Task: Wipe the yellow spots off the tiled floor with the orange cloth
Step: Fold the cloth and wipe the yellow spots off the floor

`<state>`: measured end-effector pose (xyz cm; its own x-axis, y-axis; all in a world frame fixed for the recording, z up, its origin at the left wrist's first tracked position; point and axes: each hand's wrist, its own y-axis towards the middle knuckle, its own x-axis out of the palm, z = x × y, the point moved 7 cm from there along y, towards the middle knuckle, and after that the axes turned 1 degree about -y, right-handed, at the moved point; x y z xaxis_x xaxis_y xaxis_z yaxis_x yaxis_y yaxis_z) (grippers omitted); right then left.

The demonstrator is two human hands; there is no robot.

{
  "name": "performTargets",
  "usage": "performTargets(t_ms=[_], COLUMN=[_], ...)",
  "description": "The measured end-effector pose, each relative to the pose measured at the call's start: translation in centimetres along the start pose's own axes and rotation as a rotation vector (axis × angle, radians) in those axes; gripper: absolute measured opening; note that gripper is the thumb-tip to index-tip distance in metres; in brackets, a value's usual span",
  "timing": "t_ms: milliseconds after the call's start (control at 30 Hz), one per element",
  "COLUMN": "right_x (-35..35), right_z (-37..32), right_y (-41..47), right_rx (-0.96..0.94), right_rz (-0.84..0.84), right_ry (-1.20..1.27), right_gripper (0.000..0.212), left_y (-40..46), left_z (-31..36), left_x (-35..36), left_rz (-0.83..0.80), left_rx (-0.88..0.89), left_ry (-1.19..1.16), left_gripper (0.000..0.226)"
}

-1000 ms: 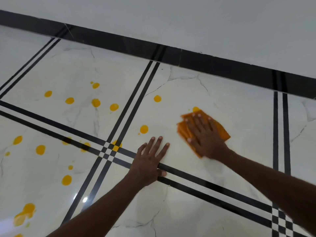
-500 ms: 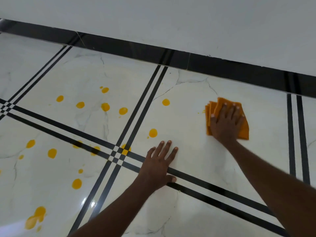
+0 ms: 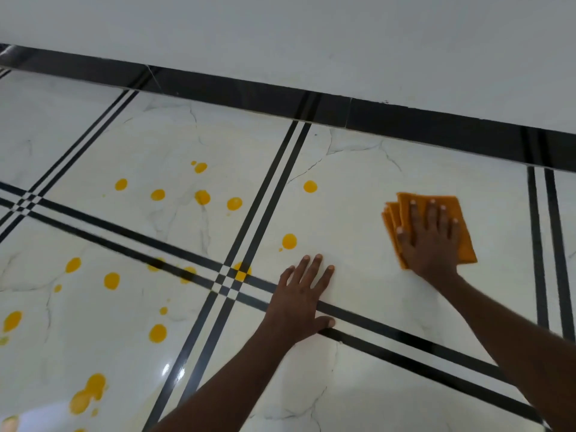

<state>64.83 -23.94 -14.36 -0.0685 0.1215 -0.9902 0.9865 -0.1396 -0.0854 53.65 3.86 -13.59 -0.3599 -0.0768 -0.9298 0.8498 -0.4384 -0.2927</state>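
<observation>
Right hand [image 3: 431, 241] lies flat on the cloth [image 3: 466, 244], fingers straight and slightly spread, tips near the cloth's far edge. Judged purpose: a flat palm spreads pressure over the whole pad so it drags evenly across the floor [image 3: 358, 213]. Nothing is pinched; the cloth is pressed, not gripped.

Left hand [image 3: 304, 299] is planted palm-down on the floor, nearer the person than the cloth and to its left, fingers straight and close together, thumb out across a black stripe [image 3: 389, 322]. Likely a brace for body weight while the other arm reaches.

Cloth: orange, folded into several layers (stacked edges show on its left side), roughly square, matte. It sits on the tile just short of the black skirting [image 3: 436, 126], with no spot visible around it.

Floor: glossy white marbled tile, grey veining, paired black stripes crossing in small checker blocks. Glare near the bottom suggests a slick surface.

Spots [image 3: 289, 241]: yellow, round, opaque blobs of varied size. All lie left of the cloth; nearest two are on the cloth's own tile, the rest beyond the stripes. Most of the job remains.
</observation>
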Motion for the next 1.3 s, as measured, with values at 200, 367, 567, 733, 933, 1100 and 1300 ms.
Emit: performTargets(t_ms=[200, 367, 567, 733, 933, 1100, 1300], right_x=[2.3, 2.3, 1.2, 2.5, 2.9, 1.0, 2.2], right_z=[-12.4, -9.5, -10.7, -19.9, -20.5, -14.5, -25.5], right_y=[-3.5, -6.9, 3.0, 5.4, -2.0, 2.5, 3.9], right_rx=[-0.245, -0.232, -0.140, -0.257, -0.521, -0.350, -0.351], right_rz=[-0.003, -0.021, -0.058, -0.066, -0.099, -0.080, 0.020], right_ry=[-0.047, -0.025, 0.023, 0.025, -0.064, -0.083, -0.072], right_gripper=[0.076, 0.070, 0.080, 0.085, 0.076, 0.078, 0.075], left_y=[-1.9, -5.3, -5.2, -5.2, -5.3, -7.1, -8.8], left_z=[-1.3, -5.3, -4.7, -4.1, -4.5, -5.2, -6.5], left_x=[-1.2, -0.8, -1.0, -0.6, -0.6, 0.1, 0.2], left_rz=[0.031, 0.107, 0.041, -0.001, -0.024, 0.005, -0.041], left_rx=[-0.137, -0.312, -0.220, -0.202, -0.196, -0.161, -0.147], left_ry=[-0.048, -0.027, 0.008, -0.036, -0.077, -0.155, -0.159], left_gripper=[0.103, 0.111, 0.108, 0.102, 0.109, 0.108, 0.101])
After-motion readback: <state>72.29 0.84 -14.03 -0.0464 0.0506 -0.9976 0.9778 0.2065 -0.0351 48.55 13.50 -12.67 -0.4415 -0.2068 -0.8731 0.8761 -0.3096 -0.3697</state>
